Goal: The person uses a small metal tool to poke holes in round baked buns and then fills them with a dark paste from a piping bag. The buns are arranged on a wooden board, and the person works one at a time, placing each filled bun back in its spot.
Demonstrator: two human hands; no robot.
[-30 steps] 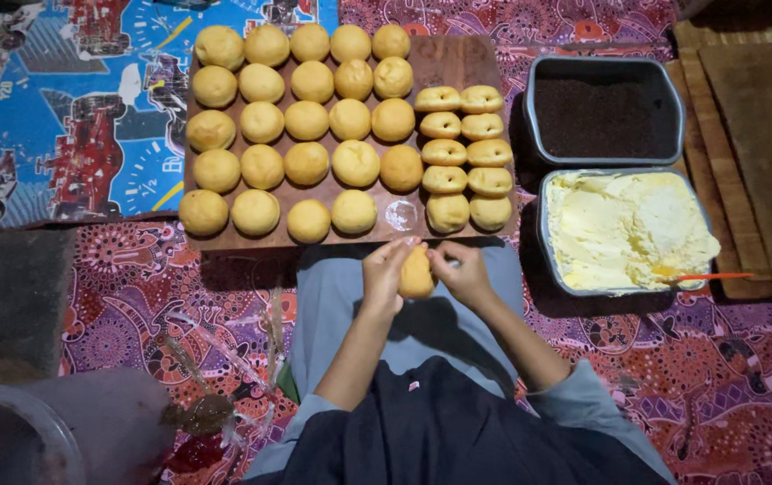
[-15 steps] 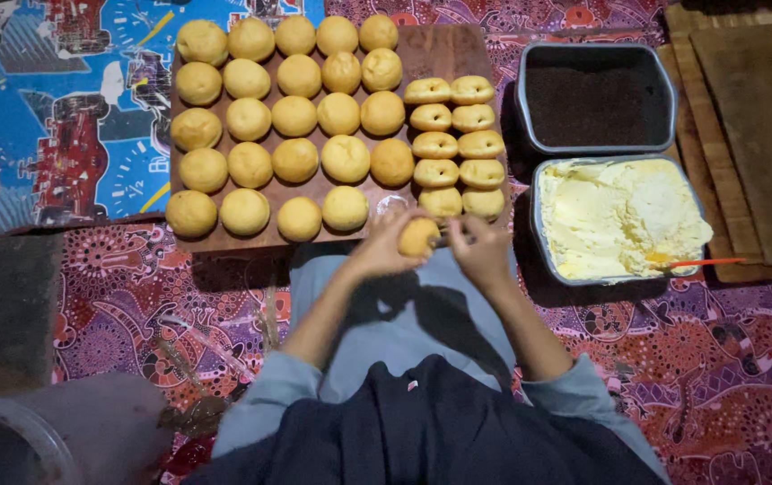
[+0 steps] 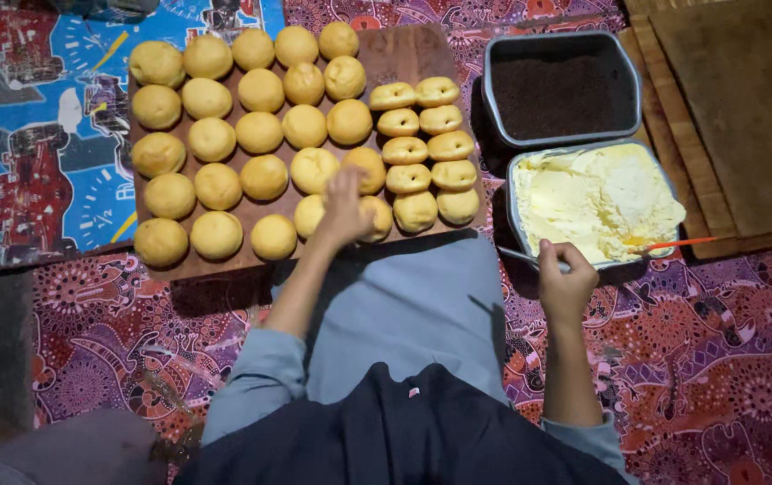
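Left hand (image 3: 346,208) rests on a bun (image 3: 377,218) at the board's (image 3: 413,58) near edge, fingers closed over it. Right hand (image 3: 565,286) grips a spatula (image 3: 530,259) lying across the cream tray (image 3: 516,211), handle pointing left.

Nothing around me carries a label, a sign or a screen; the nearest things to packages are two open metal tins. Right of my wooden board (image 3: 224,260), the upper tin (image 3: 562,41) is a grey rounded rectangle filled with something dark brown. The lower tin (image 3: 513,193) sits just below it, touching, same shape, heaped with pale yellow cream.
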